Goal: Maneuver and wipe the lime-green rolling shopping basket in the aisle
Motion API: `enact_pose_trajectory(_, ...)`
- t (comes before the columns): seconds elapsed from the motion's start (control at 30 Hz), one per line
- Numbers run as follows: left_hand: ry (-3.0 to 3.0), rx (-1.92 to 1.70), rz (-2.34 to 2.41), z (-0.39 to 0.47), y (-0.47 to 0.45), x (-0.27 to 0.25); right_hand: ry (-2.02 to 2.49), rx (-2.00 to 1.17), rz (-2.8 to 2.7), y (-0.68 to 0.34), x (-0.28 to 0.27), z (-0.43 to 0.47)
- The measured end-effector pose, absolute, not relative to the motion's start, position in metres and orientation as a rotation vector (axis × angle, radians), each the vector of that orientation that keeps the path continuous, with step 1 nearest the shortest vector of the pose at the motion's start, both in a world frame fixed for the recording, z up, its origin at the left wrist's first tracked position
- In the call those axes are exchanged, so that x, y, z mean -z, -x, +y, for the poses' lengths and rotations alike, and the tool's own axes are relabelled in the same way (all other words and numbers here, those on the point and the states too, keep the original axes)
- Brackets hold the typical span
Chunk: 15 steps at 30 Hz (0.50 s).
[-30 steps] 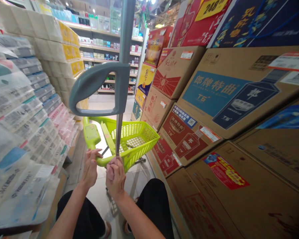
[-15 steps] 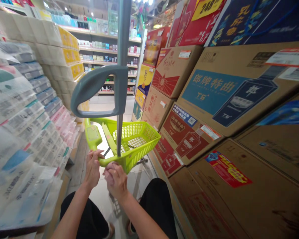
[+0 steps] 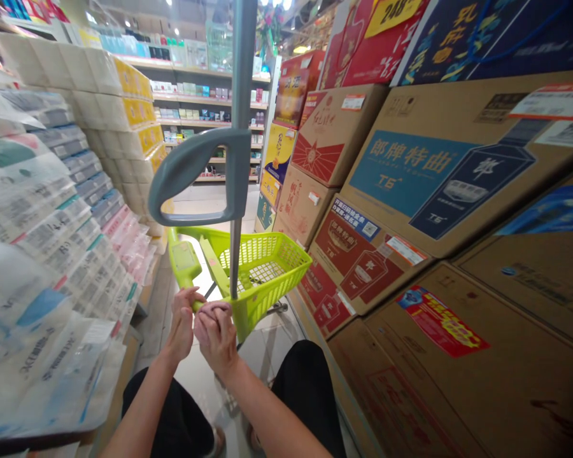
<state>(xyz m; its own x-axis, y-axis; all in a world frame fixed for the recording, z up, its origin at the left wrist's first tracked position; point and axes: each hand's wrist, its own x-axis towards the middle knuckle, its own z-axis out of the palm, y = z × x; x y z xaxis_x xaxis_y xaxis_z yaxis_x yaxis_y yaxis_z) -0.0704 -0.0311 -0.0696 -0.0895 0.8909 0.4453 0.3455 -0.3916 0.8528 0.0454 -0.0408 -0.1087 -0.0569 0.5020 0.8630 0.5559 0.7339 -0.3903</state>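
A lime-green shopping cart [image 3: 272,289] with a lattice basket stands in front of my knees. Its grey pole rises through the middle of the view and carries a grey loop handle [image 3: 237,191]. My left hand [image 3: 179,327] has its fingers curled over the cart's near green rim, left of the pole. Close beside it, my right hand [image 3: 218,340] is closed around a bunched pinkish cloth [image 3: 214,307], pressed to the same rim. The fingers' undersides and most of the cloth are hidden.
Cartons of bottled liquor [image 3: 405,172] are stacked along the right. Tissue packs [image 3: 76,248] and paper rolls [image 3: 86,67] are piled on the left. Shelves of small boxes [image 3: 195,95] stand at the aisle's far end. My knees flank the tiled floor [image 3: 191,388].
My right hand has slid left along the rim with the cloth, closer to my left hand. The cart and handle appear slightly further right in view.
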Motion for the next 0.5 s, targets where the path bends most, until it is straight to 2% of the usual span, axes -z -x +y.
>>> enact_pose_trajectory(0.2,-1.759,-1.556,1.497,-0.031,0.068,0.078,1.125,-0.007,-1.453,-0.083,0.117,-0.037)
enact_pose_trajectory(0.37,-1.683,-1.661,1.474,-0.032,0.064,0.084,1.060,-0.073,-1.723,-0.066,0.075,-0.050)
enact_pose_trajectory(0.5,-1.614,-1.733,1.389,-0.034,0.059,0.084,1.287,-0.200,-1.866,-0.043,0.035,-0.038)
